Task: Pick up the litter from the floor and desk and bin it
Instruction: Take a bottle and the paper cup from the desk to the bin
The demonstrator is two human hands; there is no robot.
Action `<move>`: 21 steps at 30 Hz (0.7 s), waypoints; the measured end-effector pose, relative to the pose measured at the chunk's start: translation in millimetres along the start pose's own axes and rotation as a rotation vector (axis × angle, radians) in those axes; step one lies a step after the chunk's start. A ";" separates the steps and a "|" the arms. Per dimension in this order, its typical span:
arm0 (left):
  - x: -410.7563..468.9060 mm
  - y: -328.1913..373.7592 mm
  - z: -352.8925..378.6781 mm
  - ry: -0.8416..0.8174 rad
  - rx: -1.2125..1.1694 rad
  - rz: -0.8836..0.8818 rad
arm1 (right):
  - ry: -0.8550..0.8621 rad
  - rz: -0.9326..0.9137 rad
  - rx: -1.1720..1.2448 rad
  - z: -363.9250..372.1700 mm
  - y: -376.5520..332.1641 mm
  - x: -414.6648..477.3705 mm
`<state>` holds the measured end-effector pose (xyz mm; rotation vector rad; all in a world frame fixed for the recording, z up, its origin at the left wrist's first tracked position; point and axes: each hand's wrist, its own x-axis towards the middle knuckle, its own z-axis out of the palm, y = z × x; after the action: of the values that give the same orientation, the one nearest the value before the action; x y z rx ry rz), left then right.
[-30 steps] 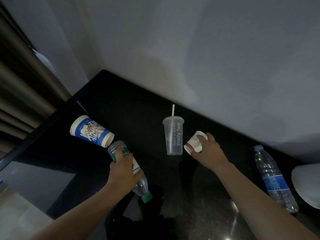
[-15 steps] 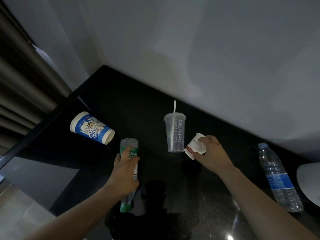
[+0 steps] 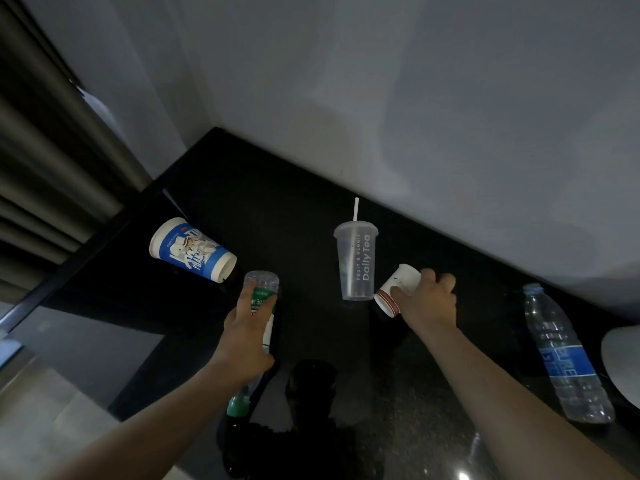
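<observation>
Left hand (image 3: 246,336) grips a green-capped bottle (image 3: 260,299) above the black desk (image 3: 263,209). Right hand (image 3: 427,301) pinches a small paper cup (image 3: 394,289), tilted, just beside the clear cup (image 3: 356,263).

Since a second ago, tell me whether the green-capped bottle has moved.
Yes. The left hand has swung the green-capped bottle: its base drew away from the blue paper cup, its cap came leftward.
</observation>
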<state>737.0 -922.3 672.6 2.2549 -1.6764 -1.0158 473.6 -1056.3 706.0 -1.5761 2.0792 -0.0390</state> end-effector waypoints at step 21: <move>-2.1 5.8 -9.5 -0.060 0.034 -0.025 | -0.080 0.203 0.327 18.7 -10.0 12.8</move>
<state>737.8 -925.1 683.6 2.2940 -1.7055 -1.0796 488.0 -1065.8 688.2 -1.1512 2.0383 -0.2273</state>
